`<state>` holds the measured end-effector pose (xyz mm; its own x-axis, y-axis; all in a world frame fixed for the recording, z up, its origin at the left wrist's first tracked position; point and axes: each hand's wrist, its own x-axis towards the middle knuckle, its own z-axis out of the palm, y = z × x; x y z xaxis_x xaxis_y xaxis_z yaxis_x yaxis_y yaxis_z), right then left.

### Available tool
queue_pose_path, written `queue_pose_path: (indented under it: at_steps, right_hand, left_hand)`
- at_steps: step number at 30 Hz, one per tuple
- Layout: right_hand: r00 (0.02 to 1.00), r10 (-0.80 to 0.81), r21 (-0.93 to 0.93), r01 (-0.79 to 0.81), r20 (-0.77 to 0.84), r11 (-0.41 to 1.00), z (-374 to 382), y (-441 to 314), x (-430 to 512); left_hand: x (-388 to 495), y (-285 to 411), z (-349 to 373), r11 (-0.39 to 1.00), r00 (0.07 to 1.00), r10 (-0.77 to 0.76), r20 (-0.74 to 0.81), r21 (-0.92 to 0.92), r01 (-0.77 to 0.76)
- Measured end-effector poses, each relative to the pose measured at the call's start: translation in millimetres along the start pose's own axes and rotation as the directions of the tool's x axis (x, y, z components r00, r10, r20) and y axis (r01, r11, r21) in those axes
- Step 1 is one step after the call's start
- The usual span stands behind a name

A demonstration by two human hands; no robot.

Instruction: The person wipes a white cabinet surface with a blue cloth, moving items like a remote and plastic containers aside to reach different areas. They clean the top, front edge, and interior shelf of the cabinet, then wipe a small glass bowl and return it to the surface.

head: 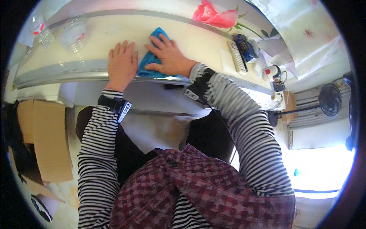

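My right hand point(167, 55) lies over a folded blue cloth point(150, 60), fingers spread, holding it down against the cream tabletop point(114, 25). Part of the cloth shows between and beside the fingers, and its lower end reaches the metal-trimmed front edge point(85, 75). To the left of the cloth, my left hand point(122, 61) rests palm down near that same edge. It holds nothing, and its thumb comes close to the cloth.
Clear plastic bottles point(43, 35) stand on the tabletop's left. At its right are a remote control point(237, 57), a blue tissue pack point(246, 47) and a white-and-red roll-shaped object point(271, 72). Below are an open cardboard box point(51, 140) and a black fan point(329, 99).
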<state>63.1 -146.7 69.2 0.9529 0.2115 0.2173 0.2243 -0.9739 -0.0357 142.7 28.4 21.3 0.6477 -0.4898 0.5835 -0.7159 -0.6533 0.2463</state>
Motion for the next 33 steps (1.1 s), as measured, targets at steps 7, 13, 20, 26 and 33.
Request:
queue_pose_path:
  at_steps: [7, 13, 20, 26, 33]
  right_hand:
    - [0.981, 0.178, 0.007, -0.179, 0.080, 0.984, 11, 38, 4]
    - [0.938, 0.346, -0.072, -0.343, 0.030, 0.936, -7, 64, -57]
    - [0.957, 0.290, 0.000, -0.290, 0.001, 0.957, -2, 17, -70]
    - [0.964, 0.137, 0.185, -0.095, -0.226, 0.978, 26, -12, -7]
    - [0.956, 0.287, 0.037, -0.285, -0.054, 0.958, 16, 29, -3]
  left_hand:
    - [0, 3, -1, 0.997, 0.997, -0.034, 0.073, 0.070, 0.028]
    - [1, 7, -5, 0.994, 0.984, -0.070, 0.167, 0.096, 0.054]
    - [2, 14, -11, 0.989, 0.965, -0.104, 0.241, 0.123, 0.076]
    - [1, 11, -9, 0.992, 0.976, -0.082, 0.201, 0.115, 0.059]
    - [-2, 7, -6, 0.991, 0.985, -0.036, 0.170, 0.135, 0.013]
